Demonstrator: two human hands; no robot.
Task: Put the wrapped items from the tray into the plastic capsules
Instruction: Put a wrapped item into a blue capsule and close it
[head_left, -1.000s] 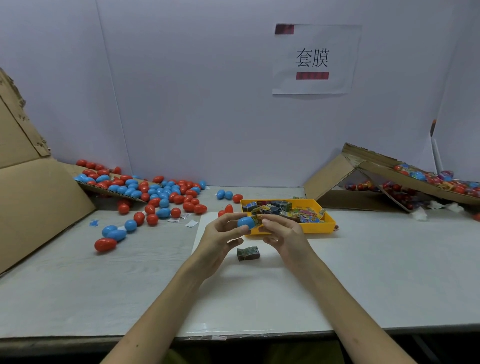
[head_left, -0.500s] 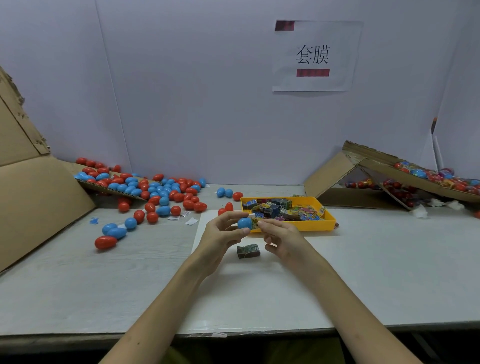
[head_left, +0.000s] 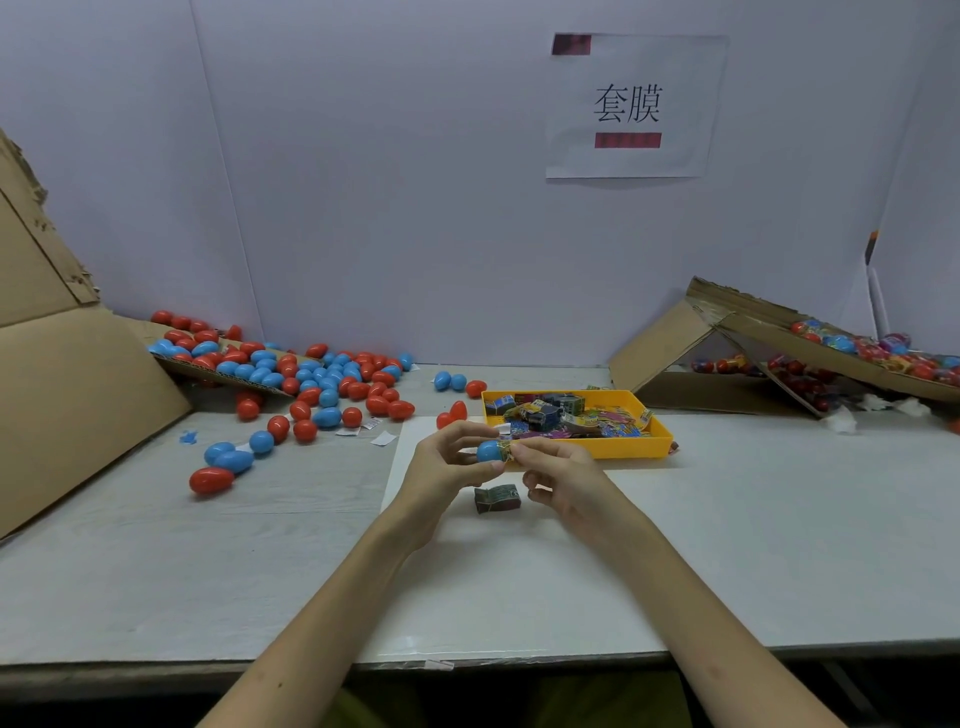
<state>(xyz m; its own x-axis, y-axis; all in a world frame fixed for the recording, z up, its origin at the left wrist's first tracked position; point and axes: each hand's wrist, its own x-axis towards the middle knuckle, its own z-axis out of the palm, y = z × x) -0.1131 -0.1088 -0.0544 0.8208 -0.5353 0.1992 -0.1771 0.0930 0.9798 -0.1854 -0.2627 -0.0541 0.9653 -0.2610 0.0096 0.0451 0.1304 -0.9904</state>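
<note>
Wrapped item (head_left: 506, 450) met blue capsule (head_left: 488, 451) at centre frame

Wrapped item and blue capsule sat together just above the middle of the frame, held over a white sheet (head_left: 519, 597) on the grey table (head_left: 208, 545). The left hand (head_left: 447, 467) gripped the blue capsule between its thumb below and its curled fingers above. The right hand (head_left: 566, 473) pinched the wrapped item with thumb and forefinger, holding its crumpled yellowish end against the capsule's right side. Whether the item was already partly inside the capsule could not be told. The right hand's other fingers were curled loosely under the palm.

Directly behind the hands, a little right of centre, lay the yellow tray (head_left: 631, 451), filled with a heap of colourful packets (head_left: 561, 415). Just below the hands, a single dark packet (head_left: 497, 500) lay on the white sheet, apart from both.

At centre left, a spread of red and blue capsules (head_left: 311, 374) ran from a tilted cardboard flap down onto the table, with a few strays nearer the lower left. A large cardboard panel (head_left: 78, 405) leaned along the left edge. At the right edge, a collapsed cardboard box (head_left: 779, 332) held shiny wrapped egg shapes on and under its sloping flap. A paper sign (head_left: 634, 104) with two printed characters hung on the pale wall at upper right.
</note>
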